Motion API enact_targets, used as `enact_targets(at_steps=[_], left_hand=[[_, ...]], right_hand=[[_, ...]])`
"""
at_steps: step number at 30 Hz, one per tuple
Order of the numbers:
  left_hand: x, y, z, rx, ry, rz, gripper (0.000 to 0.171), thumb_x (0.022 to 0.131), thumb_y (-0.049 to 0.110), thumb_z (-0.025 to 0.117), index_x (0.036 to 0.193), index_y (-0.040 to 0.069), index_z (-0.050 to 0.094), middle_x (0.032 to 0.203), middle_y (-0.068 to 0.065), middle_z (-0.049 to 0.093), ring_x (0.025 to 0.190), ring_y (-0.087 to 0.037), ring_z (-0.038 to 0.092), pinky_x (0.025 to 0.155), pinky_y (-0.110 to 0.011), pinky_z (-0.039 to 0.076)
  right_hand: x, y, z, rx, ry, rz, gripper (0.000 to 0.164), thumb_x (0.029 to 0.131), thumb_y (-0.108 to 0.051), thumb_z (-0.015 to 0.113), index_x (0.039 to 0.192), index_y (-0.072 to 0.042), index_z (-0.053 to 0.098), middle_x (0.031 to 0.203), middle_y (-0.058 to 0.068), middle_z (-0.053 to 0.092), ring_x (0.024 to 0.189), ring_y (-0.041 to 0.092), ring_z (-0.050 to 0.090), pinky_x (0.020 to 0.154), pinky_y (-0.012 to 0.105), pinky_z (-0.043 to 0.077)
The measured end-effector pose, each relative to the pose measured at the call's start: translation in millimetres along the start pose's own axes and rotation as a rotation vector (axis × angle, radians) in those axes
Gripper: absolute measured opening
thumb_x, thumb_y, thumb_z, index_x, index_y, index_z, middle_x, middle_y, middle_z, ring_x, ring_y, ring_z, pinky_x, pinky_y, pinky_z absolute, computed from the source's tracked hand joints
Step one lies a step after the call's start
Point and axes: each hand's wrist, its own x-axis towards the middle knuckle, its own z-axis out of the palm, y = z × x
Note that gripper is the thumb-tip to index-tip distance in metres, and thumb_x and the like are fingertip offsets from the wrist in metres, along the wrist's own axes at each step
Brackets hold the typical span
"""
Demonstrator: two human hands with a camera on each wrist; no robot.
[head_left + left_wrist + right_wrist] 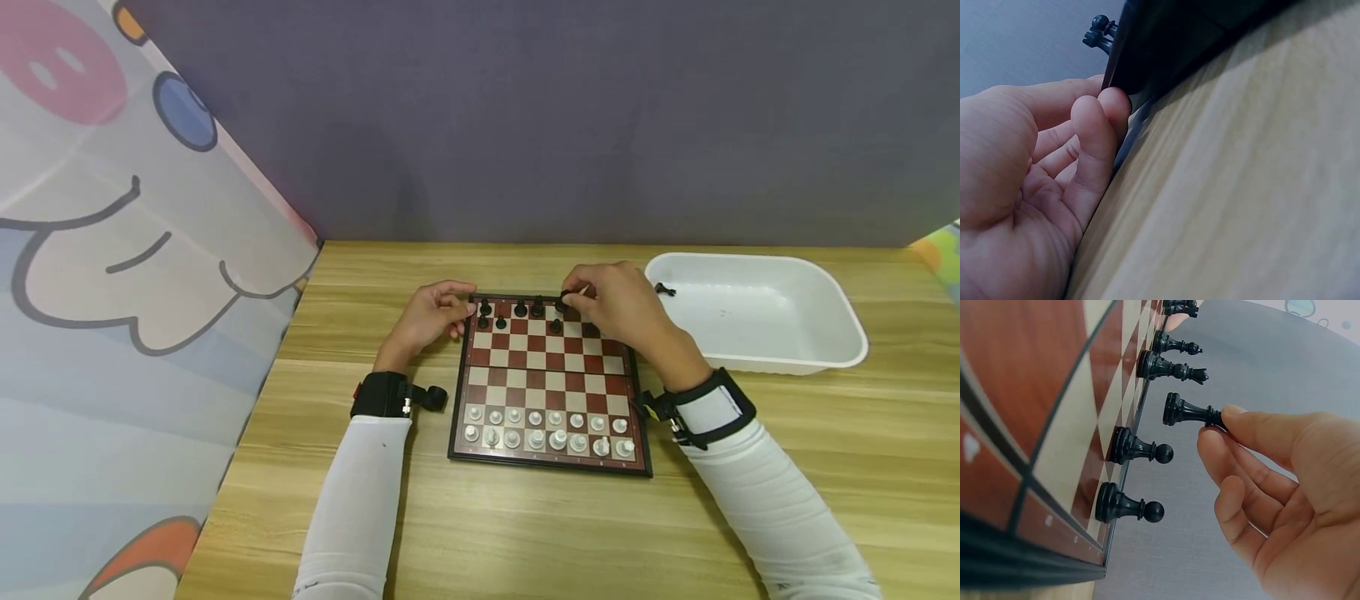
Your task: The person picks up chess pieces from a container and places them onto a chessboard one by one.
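Tray (772, 312) right of chessboard (547, 367) | black piece (664, 289) inside | grey wall (555, 125) behind

Impossible to read any word, brand or number. On the border of the chessboard (536, 360), pale marks (1049, 520) — too blurred to make out. Right of the chessboard, inside the white tray (780, 325), faint specks (723, 314); below right, on the white sleeve (772, 500), dark marks (783, 586) — equally illegible.
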Motion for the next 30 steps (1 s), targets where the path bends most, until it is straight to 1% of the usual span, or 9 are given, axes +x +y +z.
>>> enact_targets(at_steps=[6,16,22,30], left_hand=[[0.9,-1.2,1.9,-0.003,0.000,0.006,0.037,0.084,0.019,0.065,0.120,0.015,0.057,0.082,-0.019,0.055,0.063,-0.031,0.054,0.058,-0.042,0.049],[0.1,-0.4,4.7,0.014,-0.011,0.007,0.038,0.084,0.022,0.065,0.121,0.016,0.056,0.083,-0.018,0.057,0.064,-0.031,0.054,0.058,-0.042,0.049],[-1.0,1.4,5.2,0.033,-0.008,0.007,0.038,0.084,0.023,0.065,0.121,0.017,0.057,0.083,-0.018,0.057,0.064,-0.032,0.054,0.058,-0.043,0.049],[-0.1,1.1,5.0,0.033,-0.008,-0.003,0.037,0.084,0.023,0.065,0.120,0.017,0.057,0.083,-0.018,0.057,0.065,-0.032,0.054,0.059,-0.042,0.049]], right_hand=[[1.6,-2.1,-0.9,-0.045,-0.043,0.008,0.010,0.084,-0.028,0.064,0.092,-0.021,0.065,0.077,-0.010,0.061,0.067,0.007,0.057,0.058,0.029,0.043],[2.9,-4.6,1.0,-0.052,-0.104,0.036,0.011,0.084,-0.028,0.065,0.093,-0.022,0.064,0.079,-0.010,0.061,0.069,0.009,0.057,0.056,0.029,0.042],[3.7,-3.3,2.6,-0.064,-0.121,0.044,0.010,0.083,-0.028,0.065,0.091,-0.023,0.063,0.080,-0.009,0.061,0.070,0.010,0.055,0.057,0.030,0.041],[3.2,-1.5,3.4,-0.039,-0.132,0.070,0.008,0.083,-0.028,0.066,0.088,-0.024,0.061,0.079,-0.011,0.059,0.065,0.011,0.052,0.056,0.031,0.040]])
